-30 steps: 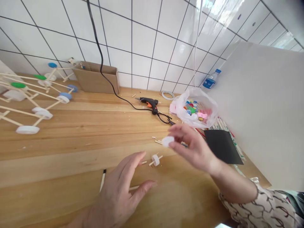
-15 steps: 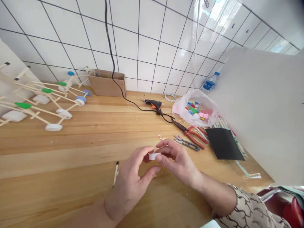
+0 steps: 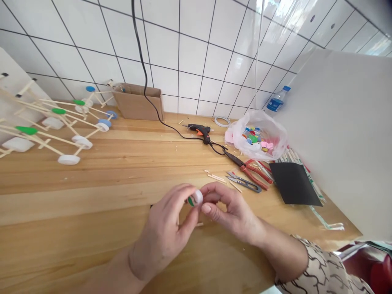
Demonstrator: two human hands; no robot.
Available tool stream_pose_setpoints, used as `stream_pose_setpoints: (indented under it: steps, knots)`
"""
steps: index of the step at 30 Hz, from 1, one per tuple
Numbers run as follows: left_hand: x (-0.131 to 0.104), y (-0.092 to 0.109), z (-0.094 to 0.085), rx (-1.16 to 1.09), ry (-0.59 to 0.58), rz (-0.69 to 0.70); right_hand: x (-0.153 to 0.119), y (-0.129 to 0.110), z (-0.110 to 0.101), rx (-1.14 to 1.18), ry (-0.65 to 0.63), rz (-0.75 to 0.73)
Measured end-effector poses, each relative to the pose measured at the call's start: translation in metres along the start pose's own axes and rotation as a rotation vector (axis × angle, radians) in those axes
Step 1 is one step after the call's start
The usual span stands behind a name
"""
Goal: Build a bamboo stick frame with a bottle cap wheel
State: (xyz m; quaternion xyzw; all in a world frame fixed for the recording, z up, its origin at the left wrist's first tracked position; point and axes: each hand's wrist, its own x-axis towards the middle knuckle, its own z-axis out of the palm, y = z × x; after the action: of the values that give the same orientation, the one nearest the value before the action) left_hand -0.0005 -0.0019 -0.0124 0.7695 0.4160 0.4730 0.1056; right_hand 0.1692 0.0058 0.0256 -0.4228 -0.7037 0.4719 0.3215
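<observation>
A small white bottle cap point(image 3: 199, 197) with some green on its near side is held up above the table between my two hands. My left hand point(image 3: 165, 224) has it between the fingertips and the thumb. From the other side, the fingers and thumb of my right hand point(image 3: 228, 210) close at the cap's right edge; the exact contact is partly hidden. Below the hands, a thin wooden stick point(image 3: 199, 224) shows on the table. A black tip point(image 3: 151, 206) peeks out beside my left hand.
Stick frames with cap wheels point(image 3: 69, 159) stand at left, near a cardboard box point(image 3: 139, 102). Behind my hands lie a glue gun point(image 3: 199, 131), red-handled pliers point(image 3: 249, 169) and thread snips point(image 3: 245, 182). A plastic bag of caps point(image 3: 275, 139), a black sheet point(image 3: 295, 183) and a bottle point(image 3: 277, 100) are at right.
The cap has turned from edge-on so that its round form and green part show. The fingers of my left hand have closed in on it. The view has shifted slightly.
</observation>
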Motion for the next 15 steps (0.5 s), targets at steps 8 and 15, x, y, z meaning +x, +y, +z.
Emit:
stream_pose_setpoints:
  steps: [8,15]
  knots:
    - [0.014,-0.002,-0.006,-0.805,-0.148,-0.801,0.004,0.028,-0.043,-0.626,-0.098,-0.153]
    - [0.016,-0.002,-0.004,-0.953,-0.157,-0.915,0.009,0.028,-0.032,-0.720,-0.132,-0.170]
